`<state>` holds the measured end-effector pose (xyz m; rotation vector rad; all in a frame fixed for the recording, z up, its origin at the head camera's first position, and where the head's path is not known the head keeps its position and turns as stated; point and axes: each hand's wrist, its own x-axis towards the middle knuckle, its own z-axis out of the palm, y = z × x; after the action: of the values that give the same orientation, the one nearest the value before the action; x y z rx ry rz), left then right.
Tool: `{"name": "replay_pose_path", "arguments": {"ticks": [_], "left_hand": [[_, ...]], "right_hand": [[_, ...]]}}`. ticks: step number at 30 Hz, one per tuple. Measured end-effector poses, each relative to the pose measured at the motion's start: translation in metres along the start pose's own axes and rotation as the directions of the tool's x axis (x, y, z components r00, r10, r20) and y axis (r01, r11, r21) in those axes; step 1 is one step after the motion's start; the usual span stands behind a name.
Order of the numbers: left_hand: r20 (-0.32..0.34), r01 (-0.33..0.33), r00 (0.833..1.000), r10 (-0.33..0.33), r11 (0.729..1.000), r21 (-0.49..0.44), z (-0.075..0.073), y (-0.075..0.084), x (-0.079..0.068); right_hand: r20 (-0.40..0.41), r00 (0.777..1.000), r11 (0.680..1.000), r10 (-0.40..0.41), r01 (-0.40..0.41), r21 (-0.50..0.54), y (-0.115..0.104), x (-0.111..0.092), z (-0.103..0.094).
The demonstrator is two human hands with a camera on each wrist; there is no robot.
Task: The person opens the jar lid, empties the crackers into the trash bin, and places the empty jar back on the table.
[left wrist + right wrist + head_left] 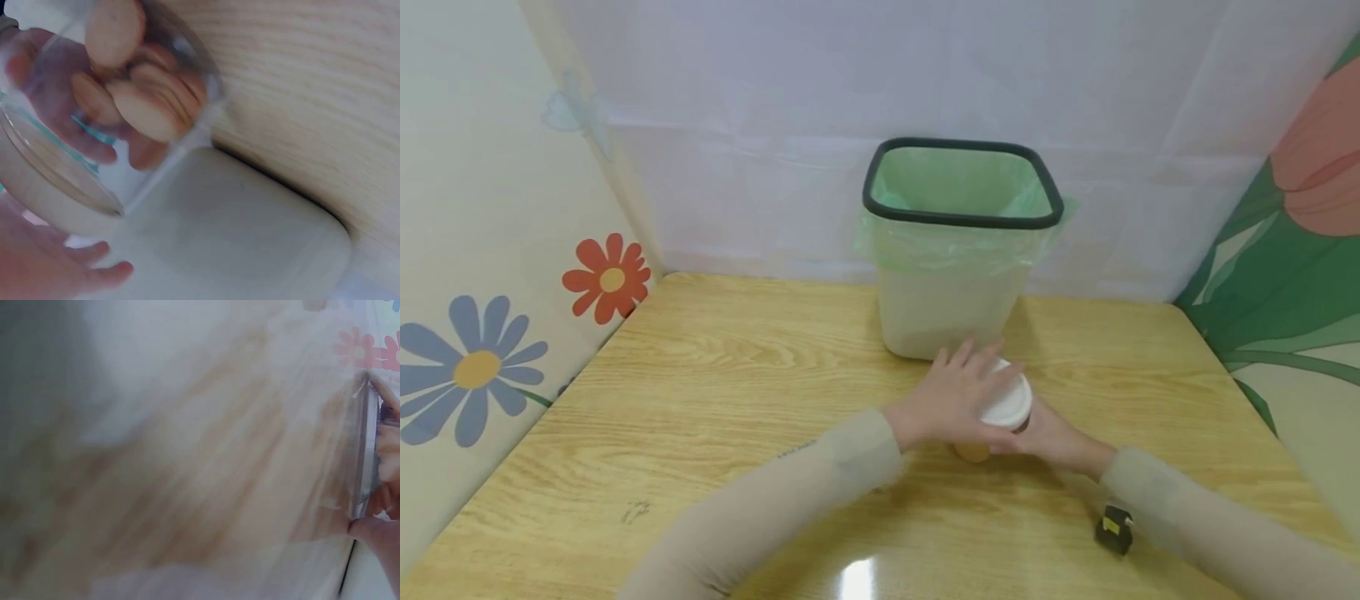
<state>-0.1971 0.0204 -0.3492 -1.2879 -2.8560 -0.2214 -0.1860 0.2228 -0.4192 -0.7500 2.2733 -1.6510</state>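
A clear plastic jar (187,53) with a white lid (1009,403) is tilted in front of the bin. Several round tan biscuits (147,106) show through its wall. My right hand (1054,435) grips the jar from the right side; in the left wrist view its fingers show through the clear plastic. Over the lid spreads my left hand (951,402), with fingers extended across the top. The left wrist view has the left fingertips (112,275) just past the lid's edge. At the right wrist view's edge, a thumb (378,540) lies against the jar.
A pale waste bin (951,304) with a black rim and green liner stands behind the hands, near the back wall. A small black box with a yellow mark (1114,529) is beside the right sleeve. The wood-grain table (760,358) meets flower-patterned side walls.
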Motion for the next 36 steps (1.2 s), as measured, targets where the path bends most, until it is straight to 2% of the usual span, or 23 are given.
{"name": "replay_pose_path", "arguments": {"ticks": [4, 7, 10, 14, 22, 31, 36], "left_hand": [[0.032, -0.078, 0.996, 0.078, 0.997, -0.015, -0.003, -0.01, 0.003], [0.029, -0.136, 0.99, 0.137, 0.99, -0.041, -0.004, -0.017, 0.005], [0.026, -0.164, 0.986, 0.166, 0.984, -0.066, -0.003, -0.024, 0.005], [0.036, -0.181, 0.982, 0.186, 0.977, -0.111, -0.003, -0.03, 0.008], [0.022, -0.225, 0.973, 0.228, 0.971, -0.084, -0.003, -0.033, 0.014], [0.093, -0.227, 0.966, 0.241, 0.964, -0.14, -0.003, -0.032, 0.014], [0.068, -0.248, 0.963, 0.26, 0.958, -0.145, -0.002, -0.032, 0.013]], "right_hand": [[-0.015, 1.0, 1.0, -0.005, 0.005, -0.007, 0.001, 0.0, 0.0], [-0.019, 1.0, 1.0, -0.017, 0.016, -0.012, 0.001, 0.001, 0.0], [-0.02, 0.999, 0.999, -0.029, 0.029, -0.03, 0.0, 0.003, 0.001], [-0.028, 0.999, 0.999, -0.031, 0.03, -0.034, 0.0, 0.003, 0.002], [-0.039, 0.999, 1.0, -0.014, 0.014, -0.012, 0.0, 0.001, 0.001], [-0.049, 0.998, 0.998, -0.042, 0.04, -0.044, 0.001, 0.0, -0.001], [-0.037, 0.998, 0.998, -0.049, 0.047, -0.041, 0.001, 0.001, 0.001]]}}
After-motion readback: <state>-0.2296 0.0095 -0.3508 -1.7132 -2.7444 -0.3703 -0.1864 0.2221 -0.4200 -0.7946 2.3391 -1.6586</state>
